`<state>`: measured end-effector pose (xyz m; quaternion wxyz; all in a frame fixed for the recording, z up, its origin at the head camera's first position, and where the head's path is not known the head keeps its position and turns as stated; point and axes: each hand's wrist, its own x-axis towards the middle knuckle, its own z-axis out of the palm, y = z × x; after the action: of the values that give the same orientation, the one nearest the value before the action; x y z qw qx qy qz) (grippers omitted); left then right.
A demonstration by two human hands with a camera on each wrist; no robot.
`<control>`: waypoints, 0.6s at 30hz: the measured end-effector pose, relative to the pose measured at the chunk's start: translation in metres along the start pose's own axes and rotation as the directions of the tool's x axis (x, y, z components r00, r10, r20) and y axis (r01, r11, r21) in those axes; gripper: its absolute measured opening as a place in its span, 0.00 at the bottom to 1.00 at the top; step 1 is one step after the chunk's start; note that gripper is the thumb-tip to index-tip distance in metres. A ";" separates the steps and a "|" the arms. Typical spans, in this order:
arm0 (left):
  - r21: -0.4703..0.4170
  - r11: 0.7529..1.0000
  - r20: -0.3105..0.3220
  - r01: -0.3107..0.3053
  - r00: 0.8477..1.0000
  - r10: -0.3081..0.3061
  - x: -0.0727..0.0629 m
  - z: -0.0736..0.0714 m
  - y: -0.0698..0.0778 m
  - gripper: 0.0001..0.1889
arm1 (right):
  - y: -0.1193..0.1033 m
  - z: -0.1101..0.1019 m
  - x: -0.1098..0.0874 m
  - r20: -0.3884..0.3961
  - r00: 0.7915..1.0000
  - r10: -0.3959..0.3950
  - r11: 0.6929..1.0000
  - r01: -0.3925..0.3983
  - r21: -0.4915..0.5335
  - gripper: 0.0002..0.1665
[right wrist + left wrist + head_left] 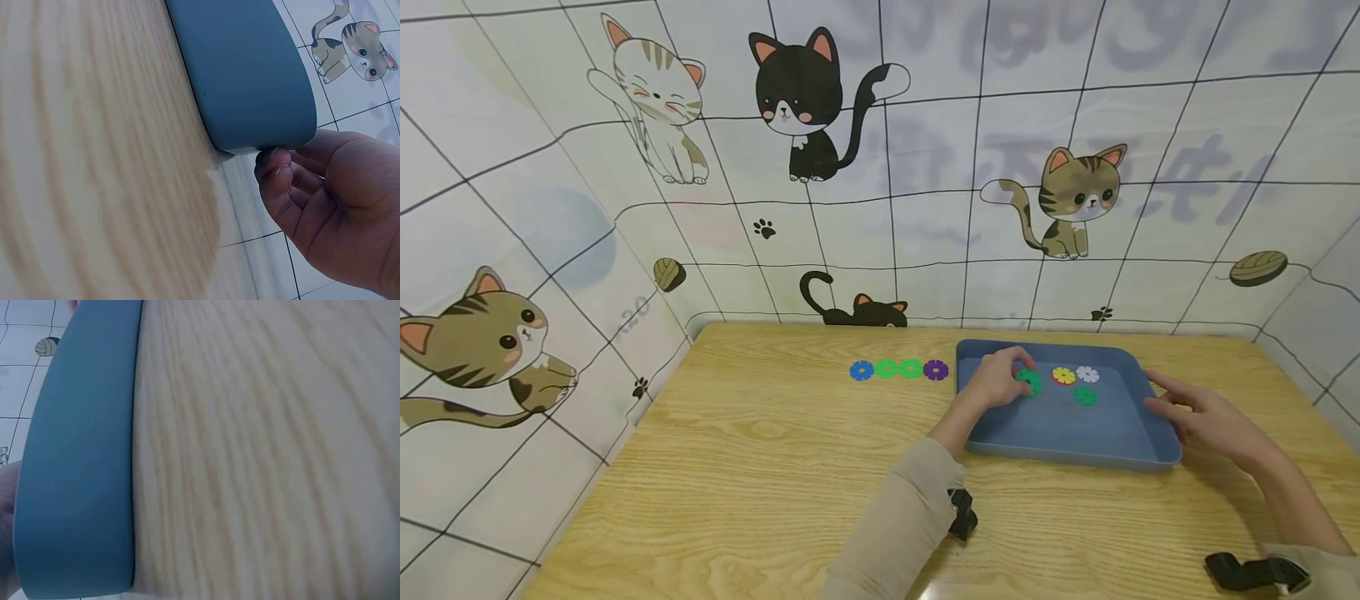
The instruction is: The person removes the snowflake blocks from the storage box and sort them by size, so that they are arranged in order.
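Inside the blue tray (pixel 1060 442), near its left side, my left hand (pixel 996 379) pinches a green notched disc (pixel 1029 382) between thumb and fingers. Farther right in the tray lie a yellow disc (pixel 1063 376) with red at its edge, a white disc (pixel 1087 374) and another green disc (pixel 1085 396). My right hand (pixel 1206 417) grips the tray's right rim. In the right wrist view, the curled fingers (pixel 275 172) touch the tray's end from outside, and part of the thumb is hidden. The tray's wall (pixel 81 456) covers most of my left hand in the left wrist view.
Left of the tray, a row of discs lies on the wooden table (pixel 760 467): a blue disc (pixel 862 370), two light green discs (pixel 898 368) and a purple disc (pixel 936 370). A cat-printed wall sheet (pixel 940 233) stands behind the table.
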<state>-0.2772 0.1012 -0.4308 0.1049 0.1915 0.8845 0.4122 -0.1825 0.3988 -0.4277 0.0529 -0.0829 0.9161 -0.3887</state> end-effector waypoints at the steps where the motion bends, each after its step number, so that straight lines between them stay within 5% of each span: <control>1: -0.004 1.000 -0.002 0.000 1.000 0.000 -0.001 -0.001 0.000 0.11 | 0.000 0.000 0.000 0.000 1.000 -0.003 1.000 0.003 0.002 0.39; 10: -0.121 0.992 -0.016 -0.034 0.999 0.032 -0.011 -0.018 0.000 0.09 | 0.002 0.000 -0.001 -0.009 1.000 -0.022 1.000 0.022 0.010 0.38; 18: -0.278 0.959 -0.024 -0.054 0.998 0.050 -0.024 -0.039 -0.001 0.08 | -0.001 0.001 -0.001 0.004 1.000 0.008 1.000 -0.008 -0.008 0.38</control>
<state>-0.2691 0.0638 -0.4065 0.1124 0.1946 0.8133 0.5367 -0.1816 0.3977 -0.4278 0.0559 -0.0801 0.9179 -0.3847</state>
